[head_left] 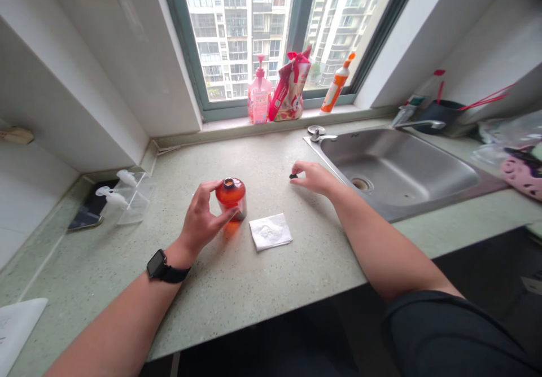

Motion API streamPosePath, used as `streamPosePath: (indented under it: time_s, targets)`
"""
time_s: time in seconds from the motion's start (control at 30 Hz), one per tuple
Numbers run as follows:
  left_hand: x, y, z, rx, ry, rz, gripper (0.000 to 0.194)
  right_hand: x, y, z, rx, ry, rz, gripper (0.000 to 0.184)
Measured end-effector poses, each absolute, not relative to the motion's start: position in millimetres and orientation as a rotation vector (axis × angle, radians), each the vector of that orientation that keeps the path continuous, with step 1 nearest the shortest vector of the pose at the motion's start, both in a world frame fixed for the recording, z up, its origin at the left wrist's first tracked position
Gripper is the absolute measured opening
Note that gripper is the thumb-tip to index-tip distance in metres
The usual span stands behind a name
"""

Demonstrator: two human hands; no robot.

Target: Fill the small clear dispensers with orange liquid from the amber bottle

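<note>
My left hand [205, 213] is wrapped round an orange-amber bottle [234, 195] that is upright on the counter, its round mouth uncovered. Over the counter, left of the sink, my right hand [311, 176] pinches a small black cap [293, 176] between thumb and fingers. A folded white paper tissue [271, 231] lies flat between the two hands, close to the bottle's right side. Part of the bottle's left side is hidden behind my left fingers.
A steel sink [449, 196] with a faucet [423, 123] is at the right. Along the windowsill stand a pink pump bottle [259, 97], a red bag [292, 89] and an orange-white bottle [335, 86]. Clear pump bottles [133, 196] and a dark phone-like slab [88, 210] are at the left.
</note>
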State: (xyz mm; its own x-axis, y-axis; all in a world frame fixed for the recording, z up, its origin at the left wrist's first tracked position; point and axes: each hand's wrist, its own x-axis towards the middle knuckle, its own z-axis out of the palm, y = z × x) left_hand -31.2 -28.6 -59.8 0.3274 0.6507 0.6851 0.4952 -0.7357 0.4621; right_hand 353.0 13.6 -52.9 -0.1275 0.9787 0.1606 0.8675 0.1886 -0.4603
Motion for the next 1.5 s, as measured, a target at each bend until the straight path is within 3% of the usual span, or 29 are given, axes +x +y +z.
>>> streamPosePath:
  time_s: [0.17, 0.37, 0.73, 1.03, 1.27, 1.5]
  targets:
    - [-33, -27, -61, 2.434, 1.029, 1.377, 0.06, 360, 13, -52, -1.811, -2.122, 0.374, 0.044]
    - [-35, -24, -62, 2.454, 0.996, 1.367, 0.06, 367, 15, -46, -1.862, -2.251, 0.34, 0.026]
    - [-43, -21, -62, 2.438, 1.082, 1.258, 0.069, 365, 13, -46, -1.854, -2.295, 0.416, 0.03]
    - [-37, -10, -31, 2.336, 1.092, 1.057, 0.08, 367, 15, -48, -1.823, -2.369, 0.434, 0.031]
    - [14, 27, -16, 2.252, 1.025, 1.267, 0.074, 366, 16, -51, -1.817, -2.374, 0.42, 0.022]
    - [86, 75, -31, 2.046, 1.1, 1.325, 0.075, 364, 11, -49, -1.812, -2.344, 0.439, 0.039]
